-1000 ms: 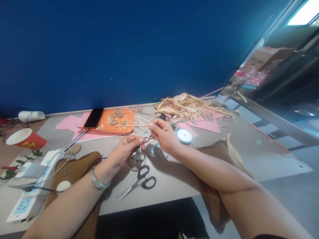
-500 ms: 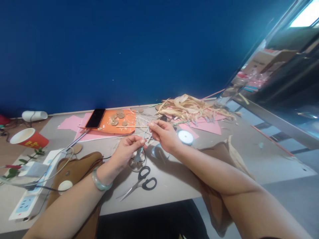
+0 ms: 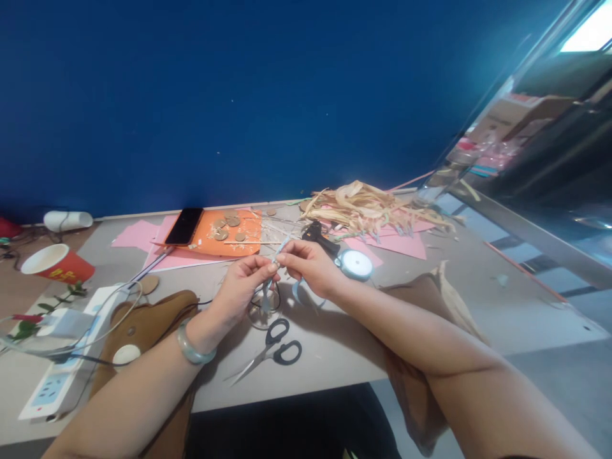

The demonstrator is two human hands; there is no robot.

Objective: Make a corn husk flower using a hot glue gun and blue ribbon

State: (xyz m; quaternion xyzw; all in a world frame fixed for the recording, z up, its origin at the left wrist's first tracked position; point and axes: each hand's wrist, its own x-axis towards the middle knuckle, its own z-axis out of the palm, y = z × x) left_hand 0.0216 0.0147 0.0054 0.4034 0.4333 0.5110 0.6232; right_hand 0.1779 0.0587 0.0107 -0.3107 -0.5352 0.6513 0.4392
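My left hand (image 3: 243, 284) and my right hand (image 3: 306, 264) meet over the grey table (image 3: 478, 306), fingertips nearly touching. Both pinch a thin pale blue ribbon (image 3: 280, 248) that sticks up between them and hangs down below the left fingers. A green bangle (image 3: 191, 347) sits on my left wrist. Black-handled scissors (image 3: 275, 344) lie shut on the table just below my hands. A roll of pale blue ribbon (image 3: 354, 262) lies right of my right hand, with a black tool (image 3: 318, 234) behind it.
A heap of dried straw strips (image 3: 373, 207) lies on pink paper at the back. An orange sheet (image 3: 224, 236) carries round discs and a phone (image 3: 184, 226). At left stand a red paper cup (image 3: 55, 264), a power strip (image 3: 52, 376) and a brown bag (image 3: 143, 325).
My right hand has drawn left and down toward my left hand, closing the gap between the fingertips. The black tool behind it has come into view.
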